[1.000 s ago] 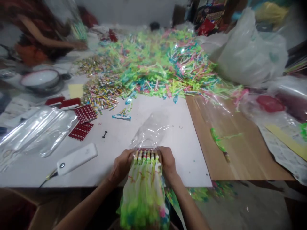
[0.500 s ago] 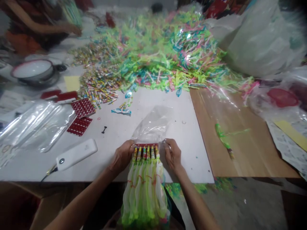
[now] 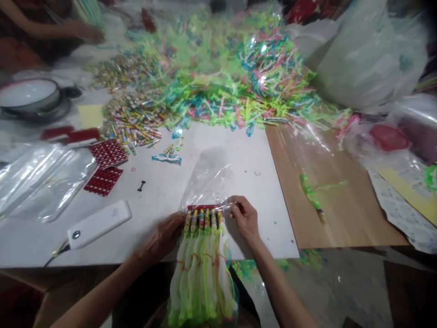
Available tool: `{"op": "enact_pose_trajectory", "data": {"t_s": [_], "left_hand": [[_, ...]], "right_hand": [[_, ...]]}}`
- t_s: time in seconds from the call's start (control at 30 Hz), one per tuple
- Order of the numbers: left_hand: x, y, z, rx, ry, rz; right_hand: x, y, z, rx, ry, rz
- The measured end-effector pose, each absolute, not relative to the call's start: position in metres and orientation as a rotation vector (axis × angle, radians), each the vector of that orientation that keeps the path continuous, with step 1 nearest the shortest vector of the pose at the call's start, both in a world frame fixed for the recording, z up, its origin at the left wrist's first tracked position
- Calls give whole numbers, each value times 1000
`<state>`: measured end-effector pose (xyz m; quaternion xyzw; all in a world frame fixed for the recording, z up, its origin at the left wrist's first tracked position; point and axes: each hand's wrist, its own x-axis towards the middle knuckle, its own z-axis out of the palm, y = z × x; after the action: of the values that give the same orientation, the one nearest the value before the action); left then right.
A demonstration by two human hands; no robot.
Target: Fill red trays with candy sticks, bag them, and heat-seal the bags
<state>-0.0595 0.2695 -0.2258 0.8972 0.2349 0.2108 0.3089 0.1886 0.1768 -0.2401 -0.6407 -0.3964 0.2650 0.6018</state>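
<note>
In front of me a clear plastic bag [image 3: 209, 184] lies on the white tabletop, its mouth at the end of a dark red card [image 3: 205, 207]. The card holds a row of several small printed tubes [image 3: 201, 219], with long green and white plastic tails [image 3: 196, 278] hanging over the table edge toward my lap. My right hand [image 3: 244, 216] pinches the bag's edge between thumb and fingertips, just right of the card. At the card's left end, my left hand [image 3: 164, 237] is closed with fingertips at the bag's lower left edge; its grip is partly hidden.
A pile of bright plastic tails [image 3: 211, 86] and a heap of printed tubes [image 3: 136, 118] cover the back. On the left are red cards [image 3: 104, 181], clear bags [image 3: 44, 177], a white power bank [image 3: 99, 223] and a bowl [image 3: 30, 98]. Another person's arm [image 3: 61, 31] is at upper left.
My left hand has slid down and left along the card's end. My right hand still pinches the bag's edge, which now stretches across the card's right end. The view has shifted slightly.
</note>
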Motion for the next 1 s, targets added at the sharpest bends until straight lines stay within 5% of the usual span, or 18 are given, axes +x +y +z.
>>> {"op": "enact_pose_trajectory", "data": {"t_s": [0.13, 0.27, 0.67, 1.0], "left_hand": [[-55, 271, -220, 2396, 541, 519], [-54, 272, -217, 2378, 557, 474], [-31, 276, -226, 1726, 1124, 500], [-5, 274, -212, 1555, 910, 329]], "right_hand": [[176, 200, -241, -1354, -516, 839], [169, 206, -245, -1394, -432, 712], [161, 182, -256, -1428, -560, 537], [170, 162, -201, -1384, -1135, 234]]}}
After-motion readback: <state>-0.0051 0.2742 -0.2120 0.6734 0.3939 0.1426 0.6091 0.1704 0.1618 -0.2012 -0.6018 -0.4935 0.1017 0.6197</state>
